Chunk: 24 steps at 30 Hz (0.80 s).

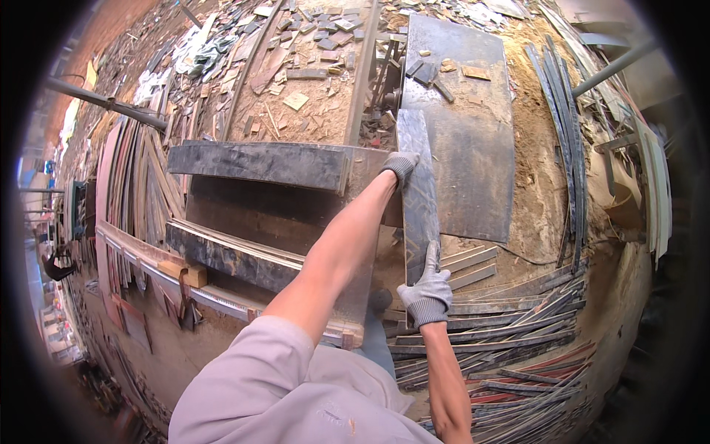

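Observation:
A long, narrow dark-faced plywood board (420,200) is held lengthwise in front of me, its far end pointing away. My left hand (401,166), in a grey knit glove, is closed on the board's left edge toward the far end. My right hand (427,293), gloved alike, grips the near end, its index finger lying along the face; the fingers underneath are hidden. Left of the board, a thick stack of dark boards (259,164) lies across the saw bench (362,174). Nearer me lies a second stack of dark-faced strips (229,251).
A large dark sheet (473,148) with a few offcuts lies beyond the board. Piled strips (503,325) cover the ground at my right. A wood block (185,274) sits on the bench's left rail. Scrap pieces (325,37) litter the far ground, and a metal pole (111,107) juts in from the left.

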Available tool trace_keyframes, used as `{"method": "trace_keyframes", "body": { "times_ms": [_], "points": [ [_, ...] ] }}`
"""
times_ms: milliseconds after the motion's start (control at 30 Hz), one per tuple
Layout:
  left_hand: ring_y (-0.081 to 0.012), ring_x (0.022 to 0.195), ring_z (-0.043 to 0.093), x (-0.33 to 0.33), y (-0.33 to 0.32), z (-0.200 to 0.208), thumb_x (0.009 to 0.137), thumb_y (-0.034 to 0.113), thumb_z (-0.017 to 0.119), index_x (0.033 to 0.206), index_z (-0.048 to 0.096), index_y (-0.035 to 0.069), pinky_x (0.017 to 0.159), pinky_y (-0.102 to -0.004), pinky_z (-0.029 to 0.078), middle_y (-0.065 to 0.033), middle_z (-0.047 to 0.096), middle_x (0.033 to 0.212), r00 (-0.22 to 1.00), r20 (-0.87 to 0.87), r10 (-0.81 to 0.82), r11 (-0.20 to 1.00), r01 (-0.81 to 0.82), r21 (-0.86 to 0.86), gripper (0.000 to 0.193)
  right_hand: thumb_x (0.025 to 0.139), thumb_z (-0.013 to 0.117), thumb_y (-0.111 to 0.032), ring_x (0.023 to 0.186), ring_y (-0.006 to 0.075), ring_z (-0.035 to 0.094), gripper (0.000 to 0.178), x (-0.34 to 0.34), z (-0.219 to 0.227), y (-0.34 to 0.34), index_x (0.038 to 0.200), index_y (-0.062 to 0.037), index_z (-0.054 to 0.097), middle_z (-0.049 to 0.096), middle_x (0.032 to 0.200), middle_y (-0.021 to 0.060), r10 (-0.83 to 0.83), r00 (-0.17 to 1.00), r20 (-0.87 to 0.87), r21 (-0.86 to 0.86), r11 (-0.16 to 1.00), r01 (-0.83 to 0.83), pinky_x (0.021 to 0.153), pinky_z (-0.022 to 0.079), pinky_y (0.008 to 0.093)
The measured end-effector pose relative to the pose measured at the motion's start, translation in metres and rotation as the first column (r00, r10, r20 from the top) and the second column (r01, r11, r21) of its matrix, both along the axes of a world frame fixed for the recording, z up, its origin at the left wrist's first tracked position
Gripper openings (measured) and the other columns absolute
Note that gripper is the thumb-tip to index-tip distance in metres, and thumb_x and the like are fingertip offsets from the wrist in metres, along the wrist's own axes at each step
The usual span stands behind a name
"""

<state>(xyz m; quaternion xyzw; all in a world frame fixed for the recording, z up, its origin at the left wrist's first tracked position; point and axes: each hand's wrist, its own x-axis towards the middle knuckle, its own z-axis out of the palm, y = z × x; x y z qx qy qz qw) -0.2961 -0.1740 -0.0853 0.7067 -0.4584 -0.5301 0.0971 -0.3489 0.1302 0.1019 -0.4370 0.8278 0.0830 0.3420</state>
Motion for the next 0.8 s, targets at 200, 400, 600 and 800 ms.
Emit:
{"method": "trace_keyframes", "body": {
  "times_ms": [200, 400, 600, 800],
  "points": [
    [-0.0305, 0.106, 0.080, 0.018, 0.013, 0.048, 0.095, 0.043, 0.081, 0.125, 0.078, -0.004, 0.090, -0.0420, 0.063, -0.0227, 0.081, 0.120, 0.886, -0.440, 0.147, 0.989, -0.125, 0.079, 0.056, 0.074, 0.083, -0.039, 0.099, 0.0473, 0.072, 0.130, 0.004, 0.007, 0.000, 0.180, -0.0297, 0.008, 0.062, 0.119, 0.0314, -0.055, 0.997, 0.058, -0.147, 0.987, 0.063, 0.091, 0.061, 0.0522],
    [-0.0318, 0.097, 0.078, 0.035, 0.133, 0.131, 0.101, 0.026, 0.071, 0.123, 0.073, -0.004, 0.087, -0.0478, 0.063, -0.0224, 0.080, 0.112, 0.348, -0.908, 0.232, 0.952, 0.108, 0.285, 0.037, 0.072, 0.090, -0.031, 0.144, 0.0432, 0.059, 0.133, 0.004, 0.010, 0.090, 0.179, -0.0126, 0.014, 0.053, 0.159, 0.0307, 0.045, 0.851, 0.523, -0.531, 0.799, 0.284, 0.121, 0.048, 0.0450],
    [-0.0203, 0.092, 0.071, -0.040, 0.177, 0.206, 0.087, 0.005, 0.076, 0.128, 0.065, -0.002, 0.081, -0.0357, 0.059, -0.0118, 0.075, 0.105, 0.815, -0.542, -0.206, 0.961, 0.065, -0.267, 0.043, 0.073, 0.098, -0.046, 0.144, 0.0465, 0.052, 0.131, -0.017, 0.056, 0.115, 0.176, -0.0086, 0.025, 0.046, 0.161, 0.0292, 0.155, 0.955, 0.252, -0.654, 0.755, 0.049, 0.120, 0.043, 0.0530],
    [-0.0363, 0.111, 0.067, -0.066, 0.259, 0.249, 0.075, 0.017, 0.080, 0.146, 0.053, 0.001, 0.095, -0.0505, 0.052, -0.0195, 0.066, 0.119, 0.564, 0.329, -0.757, 0.094, 0.593, -0.800, 0.077, 0.067, 0.098, -0.050, 0.159, 0.0514, 0.031, 0.123, -0.120, 0.185, 0.178, 0.170, -0.0144, 0.040, 0.031, 0.170, 0.0351, 0.246, 0.758, -0.604, -0.454, 0.675, -0.581, 0.130, 0.026, 0.0655]
  ]
}}
